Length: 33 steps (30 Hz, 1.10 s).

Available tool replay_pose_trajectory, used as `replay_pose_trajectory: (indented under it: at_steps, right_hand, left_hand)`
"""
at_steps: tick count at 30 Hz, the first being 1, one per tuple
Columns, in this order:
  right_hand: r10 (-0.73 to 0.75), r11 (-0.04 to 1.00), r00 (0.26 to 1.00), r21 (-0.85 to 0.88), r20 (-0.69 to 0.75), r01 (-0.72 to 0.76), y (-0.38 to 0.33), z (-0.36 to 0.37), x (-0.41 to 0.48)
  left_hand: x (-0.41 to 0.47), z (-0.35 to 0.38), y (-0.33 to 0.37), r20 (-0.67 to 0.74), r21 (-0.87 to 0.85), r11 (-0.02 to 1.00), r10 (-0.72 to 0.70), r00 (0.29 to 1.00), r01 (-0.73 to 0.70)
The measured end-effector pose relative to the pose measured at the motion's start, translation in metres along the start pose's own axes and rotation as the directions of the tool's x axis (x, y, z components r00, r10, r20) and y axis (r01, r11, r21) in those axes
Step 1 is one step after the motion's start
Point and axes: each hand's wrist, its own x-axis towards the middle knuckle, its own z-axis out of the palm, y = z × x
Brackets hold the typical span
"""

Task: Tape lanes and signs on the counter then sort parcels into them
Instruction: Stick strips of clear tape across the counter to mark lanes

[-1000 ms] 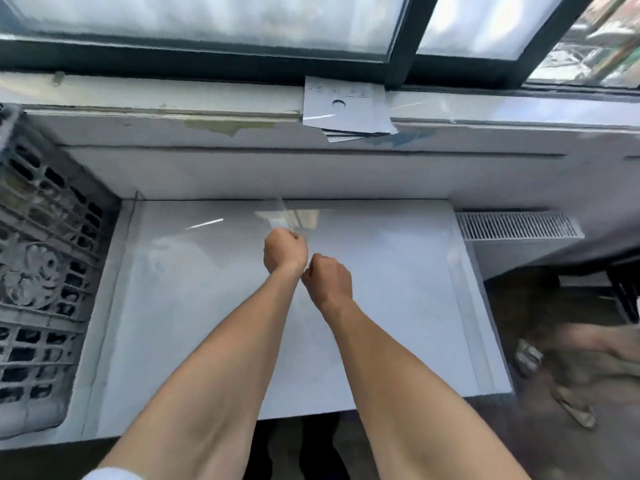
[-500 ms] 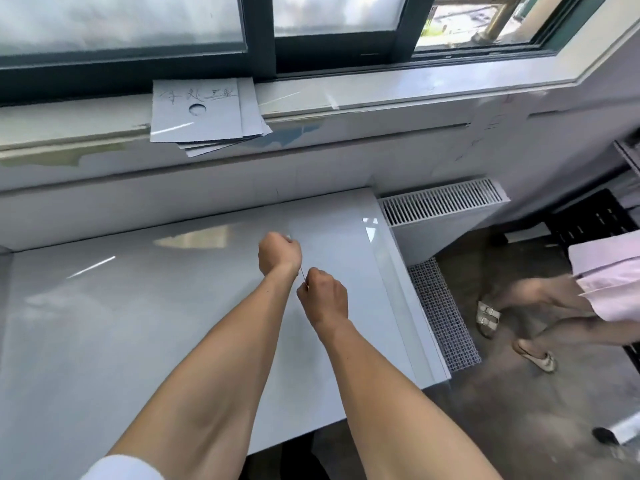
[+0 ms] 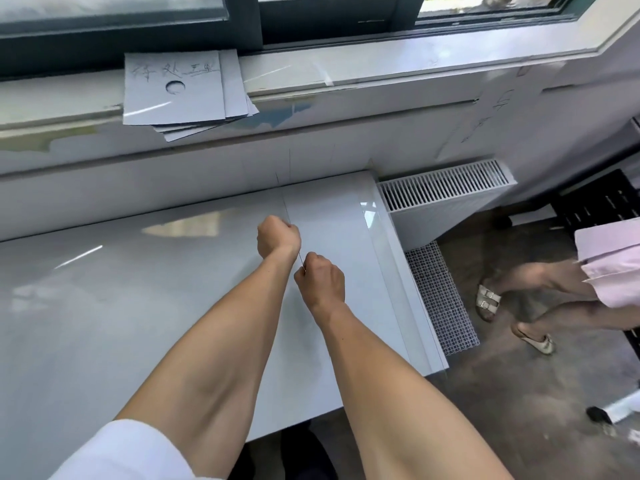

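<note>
Your left hand (image 3: pixel 278 237) and right hand (image 3: pixel 320 282), both fisted, pinch one thin tape strip (image 3: pixel 300 259) between them near the counter's (image 3: pixel 138 306) far right corner.

The counter (image 3: pixel 138 306) is smooth and glossy, throwing back the light; the card signs (image 3: pixel 173 88) on the sill (image 3: pixel 381 60) look matt paper; the tape (image 3: pixel 300 258) is thin, clear film; the floor (image 3: pixel 519 393) is rough, dull concrete.

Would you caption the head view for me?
Left hand and right hand pinch a thin strip above the counter; paper signs lie on the sill.
</note>
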Motion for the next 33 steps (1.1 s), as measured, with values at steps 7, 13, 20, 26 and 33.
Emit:
replay_pose_trajectory:
  at_steps: [7, 13, 20, 26, 33]
  right_hand:
    - [0.008, 1.0, 1.0, -0.003, -0.001, -0.008, -0.007, 0.005, -0.001]
    - [0.021, 1.0, 1.0, 0.012, -0.008, -0.021, -0.01, 0.015, -0.002]
    - [0.037, 0.999, 0.999, 0.031, 0.0, -0.037, -0.014, 0.025, 0.001]
    - [0.065, 0.998, 0.998, -0.007, -0.016, -0.065, -0.006, 0.026, 0.005]
    - [0.091, 0.995, 0.994, -0.037, -0.062, -0.093, 0.026, 0.009, 0.02]
  left_hand:
    - [0.004, -0.004, -0.005, -0.004, -0.024, 1.0, -0.008, 1.0, 0.008]
    - [0.009, -0.004, -0.013, -0.007, -0.035, 0.999, -0.009, 1.0, 0.009]
    - [0.014, -0.002, -0.019, -0.012, -0.033, 0.999, -0.005, 1.0, 0.005]
    - [0.015, 0.007, -0.015, 0.018, -0.053, 0.999, 0.008, 1.0, -0.007]
    - [0.011, 0.035, 0.012, 0.044, -0.037, 0.998, 0.055, 0.998, -0.053]
